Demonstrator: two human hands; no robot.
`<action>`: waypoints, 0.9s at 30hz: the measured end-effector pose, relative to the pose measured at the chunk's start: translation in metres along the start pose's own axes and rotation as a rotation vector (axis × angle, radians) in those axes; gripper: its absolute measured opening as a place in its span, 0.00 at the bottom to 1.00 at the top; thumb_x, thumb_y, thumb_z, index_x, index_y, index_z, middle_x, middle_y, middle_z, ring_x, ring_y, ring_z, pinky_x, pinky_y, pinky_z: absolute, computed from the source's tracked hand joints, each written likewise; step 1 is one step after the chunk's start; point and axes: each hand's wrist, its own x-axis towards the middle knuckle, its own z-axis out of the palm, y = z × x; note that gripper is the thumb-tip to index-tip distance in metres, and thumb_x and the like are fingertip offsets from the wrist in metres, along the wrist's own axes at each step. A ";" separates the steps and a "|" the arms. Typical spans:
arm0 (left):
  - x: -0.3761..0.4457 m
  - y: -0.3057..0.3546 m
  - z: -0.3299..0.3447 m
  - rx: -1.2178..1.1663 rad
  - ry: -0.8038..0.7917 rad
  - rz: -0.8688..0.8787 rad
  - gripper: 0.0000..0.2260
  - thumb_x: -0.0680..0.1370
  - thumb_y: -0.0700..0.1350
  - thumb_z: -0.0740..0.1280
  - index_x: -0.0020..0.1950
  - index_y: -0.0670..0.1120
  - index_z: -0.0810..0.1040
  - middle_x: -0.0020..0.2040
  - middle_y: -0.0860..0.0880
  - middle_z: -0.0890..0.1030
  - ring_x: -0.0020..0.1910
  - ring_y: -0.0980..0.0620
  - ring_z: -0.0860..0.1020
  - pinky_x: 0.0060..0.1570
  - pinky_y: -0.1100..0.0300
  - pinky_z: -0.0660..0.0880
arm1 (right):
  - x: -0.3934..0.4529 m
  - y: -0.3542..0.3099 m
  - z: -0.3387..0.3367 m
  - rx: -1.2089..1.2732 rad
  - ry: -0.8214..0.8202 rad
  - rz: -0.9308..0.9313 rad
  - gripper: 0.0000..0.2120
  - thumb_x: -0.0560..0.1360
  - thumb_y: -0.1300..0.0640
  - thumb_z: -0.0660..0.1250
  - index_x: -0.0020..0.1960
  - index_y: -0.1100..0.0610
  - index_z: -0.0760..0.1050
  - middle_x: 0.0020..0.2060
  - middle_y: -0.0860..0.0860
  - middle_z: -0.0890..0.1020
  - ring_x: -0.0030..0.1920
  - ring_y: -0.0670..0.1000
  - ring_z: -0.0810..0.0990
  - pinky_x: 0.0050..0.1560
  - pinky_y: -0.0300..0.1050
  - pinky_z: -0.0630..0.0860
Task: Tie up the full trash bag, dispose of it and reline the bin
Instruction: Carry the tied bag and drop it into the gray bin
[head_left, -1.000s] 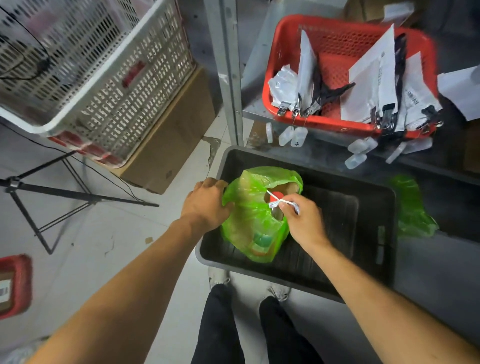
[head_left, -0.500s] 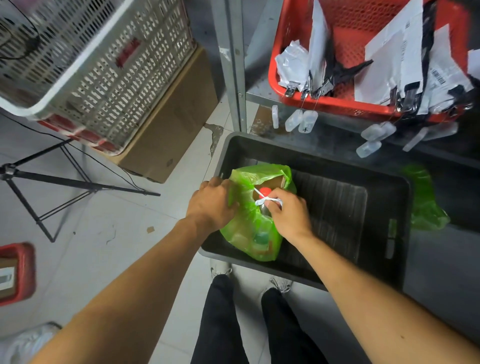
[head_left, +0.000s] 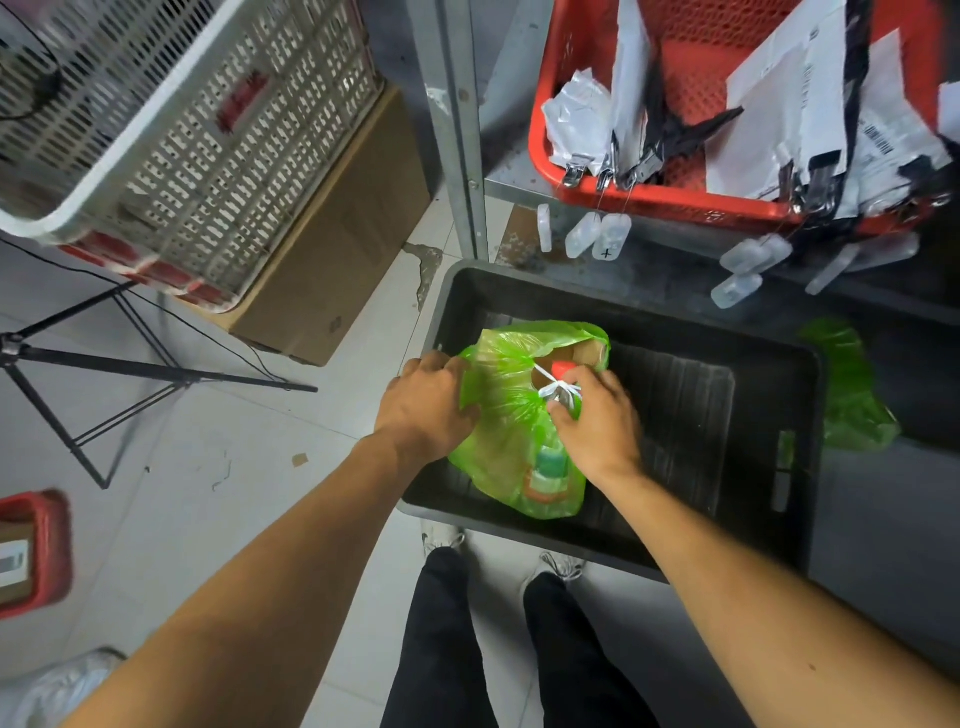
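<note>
Head view: the green trash bag (head_left: 511, 431) lay inside the black tub (head_left: 769, 364), at its near-left corner, long axis running toward the person. The left hand (head_left: 423, 405) clutched the bag's left flank. The right hand (head_left: 597, 421), nearer the open mouth, pinched the white tie (head_left: 558, 388) at the bag's upper right edge.

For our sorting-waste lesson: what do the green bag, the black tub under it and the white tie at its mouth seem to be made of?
Green bag: thin glossy plastic film, it seems; it crinkles and its contents show through.
Black tub: probably rigid moulded plastic, matte, with a ribbed floor.
White tie: a thin strip, maybe plastic or string; too small to tell.
</note>
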 end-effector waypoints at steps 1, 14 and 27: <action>0.000 0.002 -0.001 0.002 0.000 0.004 0.26 0.77 0.55 0.67 0.73 0.49 0.68 0.69 0.46 0.72 0.66 0.41 0.70 0.63 0.46 0.72 | -0.002 0.003 -0.001 -0.036 0.001 0.006 0.15 0.73 0.51 0.70 0.59 0.46 0.74 0.55 0.52 0.76 0.55 0.59 0.77 0.45 0.48 0.75; 0.005 0.042 0.009 0.078 -0.026 0.105 0.28 0.77 0.58 0.66 0.74 0.49 0.66 0.71 0.44 0.69 0.69 0.40 0.68 0.69 0.44 0.67 | -0.014 0.042 -0.024 -0.275 -0.101 0.241 0.22 0.75 0.45 0.66 0.65 0.53 0.73 0.65 0.54 0.70 0.69 0.59 0.66 0.61 0.56 0.72; -0.004 0.089 0.009 0.163 -0.048 0.157 0.30 0.76 0.59 0.66 0.75 0.49 0.66 0.72 0.44 0.68 0.70 0.40 0.66 0.67 0.44 0.68 | -0.045 0.091 -0.064 -0.299 -0.086 0.218 0.28 0.75 0.39 0.62 0.72 0.48 0.67 0.67 0.53 0.71 0.68 0.59 0.67 0.64 0.51 0.69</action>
